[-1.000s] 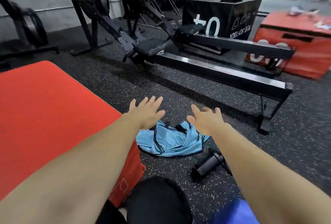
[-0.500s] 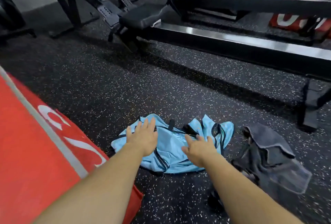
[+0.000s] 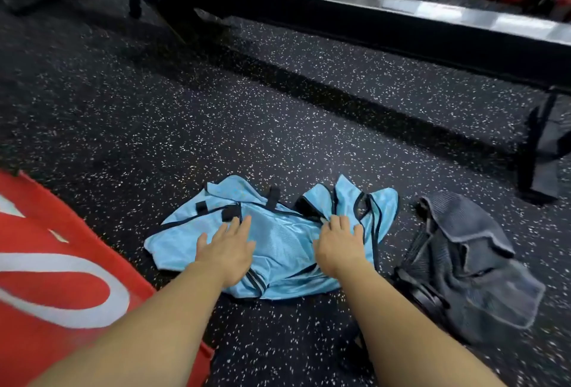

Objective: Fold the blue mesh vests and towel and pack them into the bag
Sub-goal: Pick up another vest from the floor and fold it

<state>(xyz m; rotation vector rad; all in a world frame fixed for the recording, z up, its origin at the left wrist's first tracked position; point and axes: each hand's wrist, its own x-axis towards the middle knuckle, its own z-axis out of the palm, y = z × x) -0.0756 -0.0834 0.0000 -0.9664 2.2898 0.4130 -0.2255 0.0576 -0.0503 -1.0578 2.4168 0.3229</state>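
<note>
A crumpled heap of light blue mesh vests (image 3: 278, 244) with black trim lies on the speckled black floor in front of me. My left hand (image 3: 227, 247) lies on the left half of the heap with its fingers straight. My right hand (image 3: 338, 243) rests on the right half, fingers bent down onto the cloth near a black-edged armhole; whether they pinch it I cannot tell. To the right, a grey towel (image 3: 469, 232) is draped over a dark bag (image 3: 423, 291), most of which is hidden.
A red foam box (image 3: 61, 263) with white figures stands close at my left. A rowing machine's long metal rail (image 3: 401, 12) crosses the floor ahead, and its black foot (image 3: 537, 170) stands at the right. Bare speckled floor lies between the rail and the vests.
My head has tipped down and moved closer. Both hands have come down from the air onto the blue vests. The towel and bag have come into view at the right.
</note>
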